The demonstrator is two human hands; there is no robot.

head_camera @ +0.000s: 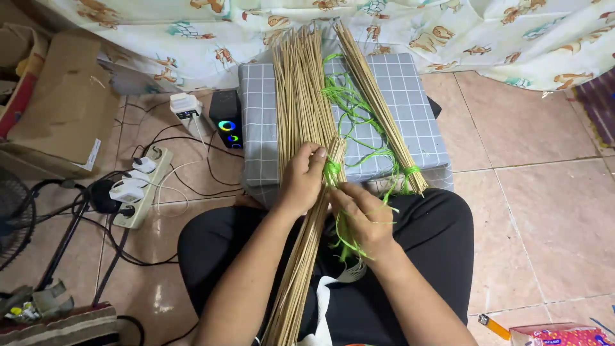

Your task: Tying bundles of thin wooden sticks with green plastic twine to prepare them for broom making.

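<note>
Tiled floor runs under my crossed legs, with a grey checked cushion (410,96) ahead. My left hand (300,182) grips a bundle of thin bamboo sticks (307,237) slanting across my lap. My right hand (362,214) pinches green plastic twine (333,172) wrapped around that bundle. Beside it, loose sticks (298,83) and a tied bundle (378,102) lie on the cushion; a power strip (138,189) sits left.
</note>
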